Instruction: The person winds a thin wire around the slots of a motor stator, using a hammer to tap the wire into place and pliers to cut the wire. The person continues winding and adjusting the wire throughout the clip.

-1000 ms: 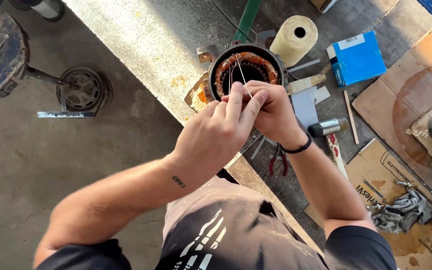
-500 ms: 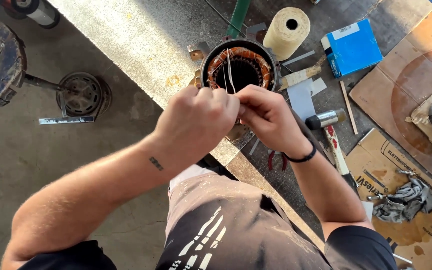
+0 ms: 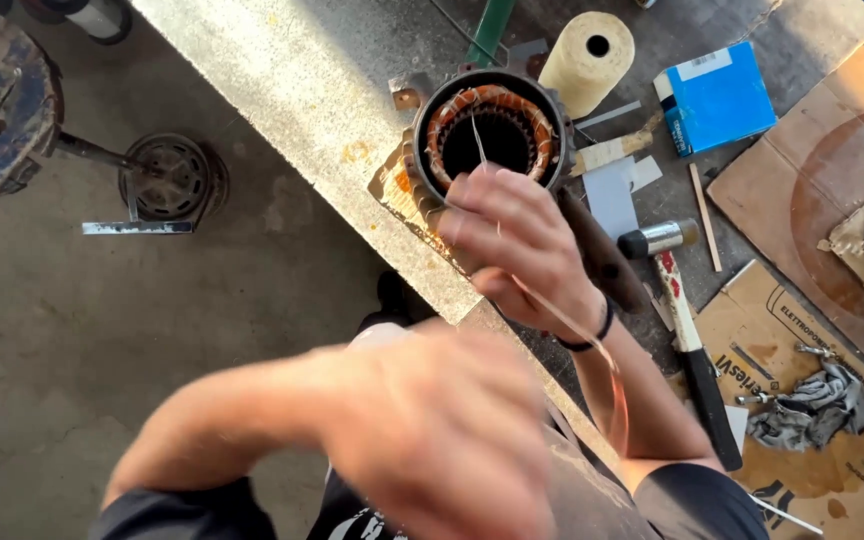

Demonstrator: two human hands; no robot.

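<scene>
Pinched between the thumb and fingers of the right hand [image 3: 517, 245] is a thin pale wire [image 3: 482, 150], which runs up from the fingers into the bore of the motor stator [image 3: 492, 135] just above the hand. A length of the same wire, or a thin copper-coloured strand with it, trails down from the hand past the wrist along the right forearm; it is blurred there, so which it is cannot be told. The right wrist wears a dark band [image 3: 592, 335].

In the head view the left hand [image 3: 442, 430] is close to the camera and strongly blurred, low in the picture and well apart from the stator. Whether its fingers are spread or pressed together, and whether it holds anything, cannot be told.

The stator is a round dark housing with orange-brown copper windings around its inner ring. It stands with its opening facing up on the far side of a long grey workbench [image 3: 292, 90], near the edge.

Beyond the stator stands a cream roll of paper [image 3: 587, 60], and to its right lies a blue box [image 3: 717, 95]. A hammer [image 3: 687, 330] with a metal head and a red and dark handle lies right of the right forearm. Flat sheets of cardboard [image 3: 812, 170] and a grey rag [image 3: 812, 405] lie further right.
</scene>
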